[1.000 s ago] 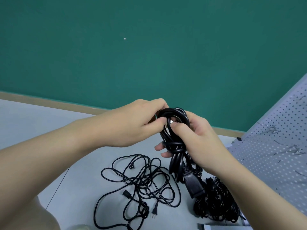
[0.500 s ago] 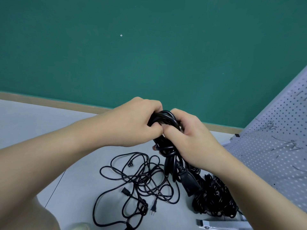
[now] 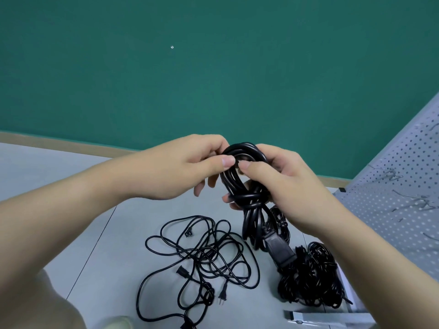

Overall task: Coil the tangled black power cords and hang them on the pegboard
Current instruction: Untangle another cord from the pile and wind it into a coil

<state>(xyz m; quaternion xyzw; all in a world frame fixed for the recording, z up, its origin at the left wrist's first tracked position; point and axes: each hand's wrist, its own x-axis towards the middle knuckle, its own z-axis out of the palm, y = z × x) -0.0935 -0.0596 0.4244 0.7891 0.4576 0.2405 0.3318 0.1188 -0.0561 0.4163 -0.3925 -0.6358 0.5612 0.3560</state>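
I hold a thick black power cord [image 3: 247, 198], coiled and knotted round its middle, upright above the table. My left hand [image 3: 187, 167] pinches the top loop from the left between thumb and fingers. My right hand [image 3: 280, 181] grips the coil from the right, thumb on the loop and fingers behind the knot. Its plug [image 3: 279, 251] hangs below. A loose tangle of thin black cords [image 3: 202, 257] lies on the grey table [image 3: 95, 233]. A dense heap of black cord [image 3: 308, 279] lies to the right. The grey pegboard [image 3: 389, 200] with metal hooks leans at the right.
A green wall [image 3: 213, 67] with a wooden strip stands behind the table. A light grey object [image 3: 316, 315] lies at the near table edge, below the cord heap. Part of my clothing shows at the bottom left.
Both hands with the coil have shifted a little. My left fingers have loosened, with the lower ones now spread away from the cord. The knot is now exposed below the right thumb.
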